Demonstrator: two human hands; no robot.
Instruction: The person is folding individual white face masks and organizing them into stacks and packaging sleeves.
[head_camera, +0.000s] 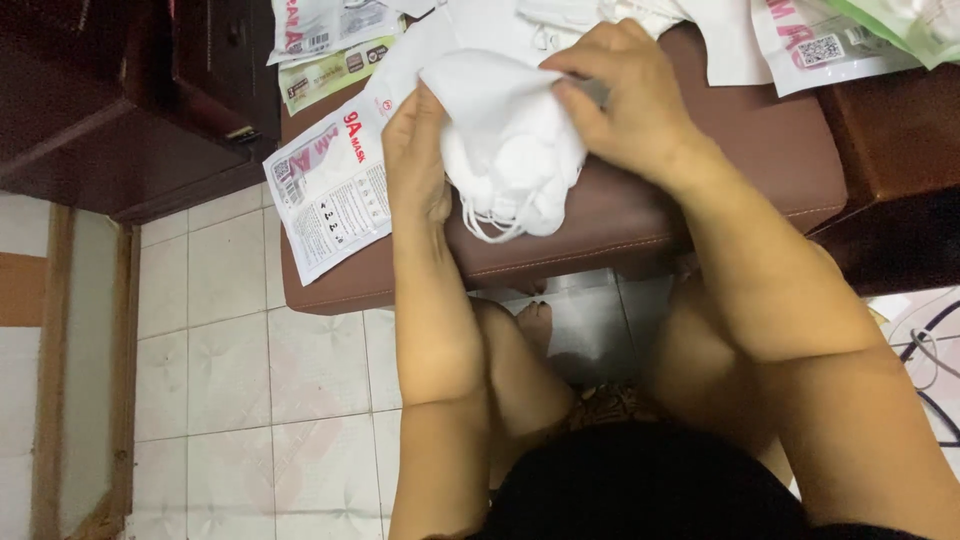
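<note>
A bundle of white face masks with thin ear loops hanging off its lower edge rests over the brown padded stool. My left hand grips the bundle's left side, thumb pressed into the fabric. My right hand clamps down on the bundle's top right, fingers curled over it. A flat white printed mask pouch lies just left of my left hand, overhanging the stool's front left corner.
More white pouches and masks are spread along the stool's far edge, with a green packet at the back left. Dark wooden furniture stands at the left. Pale tiled floor lies below, with my bare legs under the stool.
</note>
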